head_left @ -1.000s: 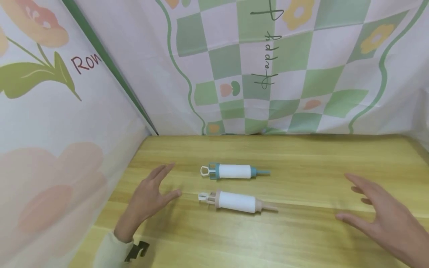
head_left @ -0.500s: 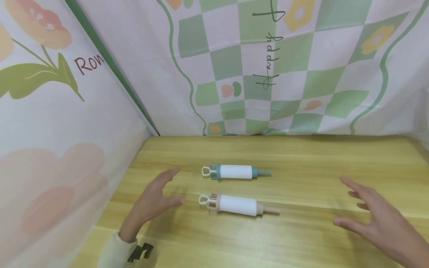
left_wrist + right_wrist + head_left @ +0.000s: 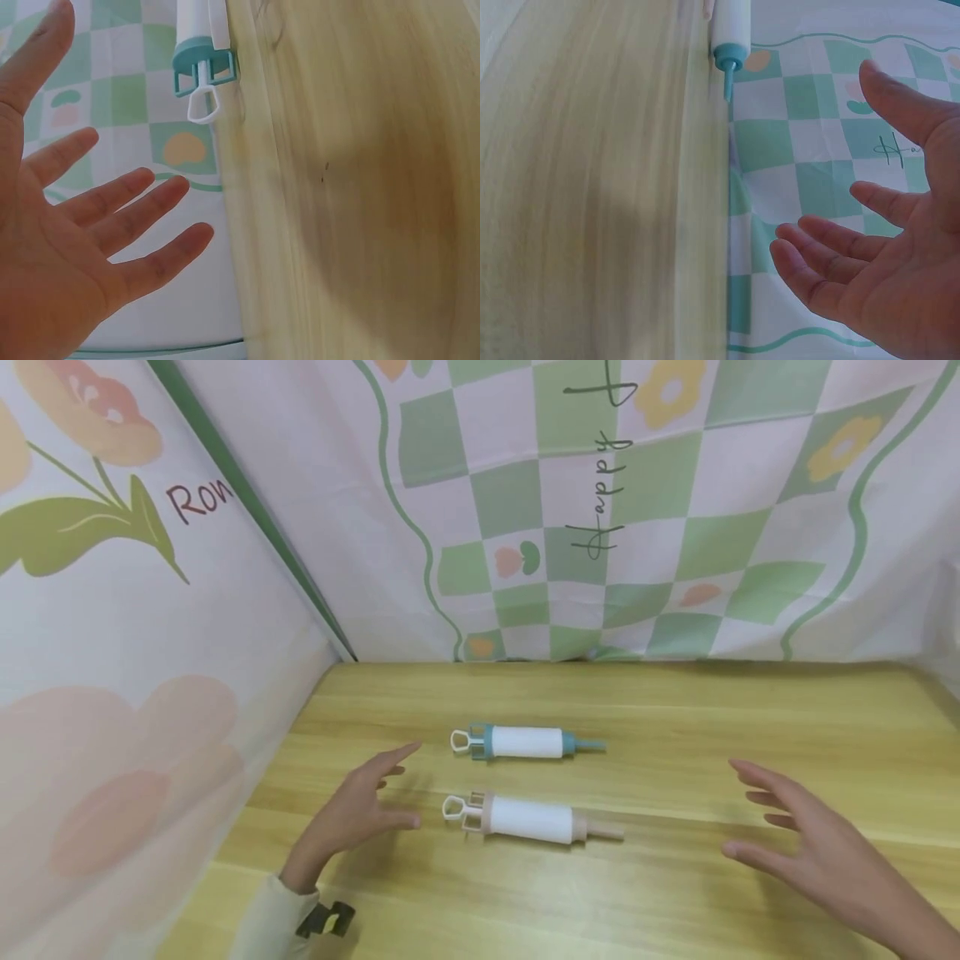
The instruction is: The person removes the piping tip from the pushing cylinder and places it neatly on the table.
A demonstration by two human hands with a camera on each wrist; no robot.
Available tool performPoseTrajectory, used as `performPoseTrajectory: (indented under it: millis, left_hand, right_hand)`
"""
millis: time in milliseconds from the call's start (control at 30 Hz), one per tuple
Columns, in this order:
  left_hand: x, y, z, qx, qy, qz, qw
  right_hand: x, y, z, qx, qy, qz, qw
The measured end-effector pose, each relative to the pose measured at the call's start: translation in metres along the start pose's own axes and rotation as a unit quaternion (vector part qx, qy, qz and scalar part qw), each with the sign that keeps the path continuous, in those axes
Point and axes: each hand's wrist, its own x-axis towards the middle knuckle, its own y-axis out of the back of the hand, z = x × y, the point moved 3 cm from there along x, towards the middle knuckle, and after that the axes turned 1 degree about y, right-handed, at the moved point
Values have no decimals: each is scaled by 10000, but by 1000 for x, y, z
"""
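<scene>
far left, a flower-printed sheet (image 3: 112, 635) hanging beside the bench (image 3: 637, 902). next, a pale sleeve (image 3: 273, 918) and the left hand (image 3: 345, 814), raised over the bench with fingers (image 3: 165, 262) spread apart, near but not touching the handle end of the beige-ended syringe (image 3: 531, 820). in the middle, flat on the bench, that beige-ended syringe in front and the blue-ended syringe (image 3: 527, 742) farther back, apart, both tapering to the right; beyond both, a green checked cloth (image 3: 570, 602). at the right, the right hand (image 3: 817, 852), also raised, fingers likewise apart, well clear of both syringes.
</scene>
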Motion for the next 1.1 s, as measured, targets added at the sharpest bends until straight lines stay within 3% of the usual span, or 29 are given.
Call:
performPoseTrajectory:
  millis: [500, 867, 1100]
  left_hand:
    - [6, -14, -12, -624, 253, -393, 9970]
    - [10, -27, -17, -636, 595, -501, 9949]
    - [11, -30, -19, -1241, 823, -849, 9852]
  right_hand:
    - [7, -16, -6, 443, 120, 17, 9989]
    - [10, -26, -9, 642, 162, 19, 9978]
    - [14, -38, -15, 877, -10, -94, 9961]
